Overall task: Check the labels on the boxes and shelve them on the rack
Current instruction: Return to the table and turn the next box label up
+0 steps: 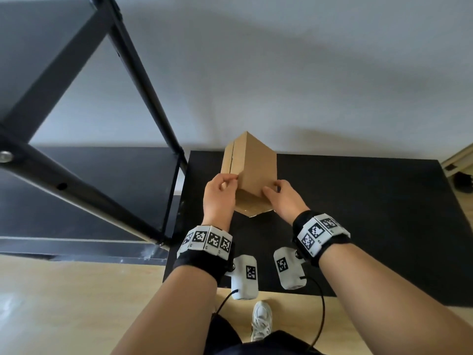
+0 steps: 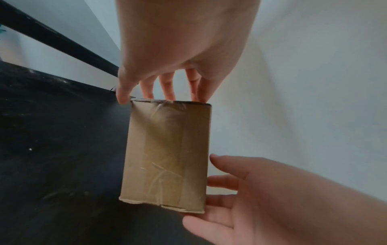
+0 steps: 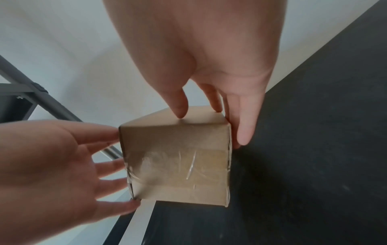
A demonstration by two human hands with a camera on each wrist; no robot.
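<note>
— Bare forearms fill the bottom of the head view, each wrist wrapped in a black fabric band (image 1: 202,262) faced with white blocks printed in black square codes. What are the hands doing?

— Both hold one brown cardboard box (image 1: 252,172). The left hand (image 1: 219,198) pinches its left edge, thumb on the near face and fingers (image 2: 167,86) curled over the far side. The right hand (image 1: 284,198) clamps the right side, thumb on top and fingers (image 3: 244,119) running down the flank.

— Where is the box?

— Lifted and tilted above the matte black worktop (image 1: 358,213), in front of the pale wall; whether a corner touches the surface cannot be told.

— Its surface?

— Plain, smooth card, rectangular, with a slit seam on the left face. Glossy clear tape (image 3: 182,164), wrinkled, crosses the end seen from the right wrist. No label shows.

— And the rack?

— Black metal rack (image 1: 143,80) to the left, with square-section posts and flat dark shelves, a bolt at one joint. It stands just beside the worktop, on light wood floor (image 1: 64,303).
</note>
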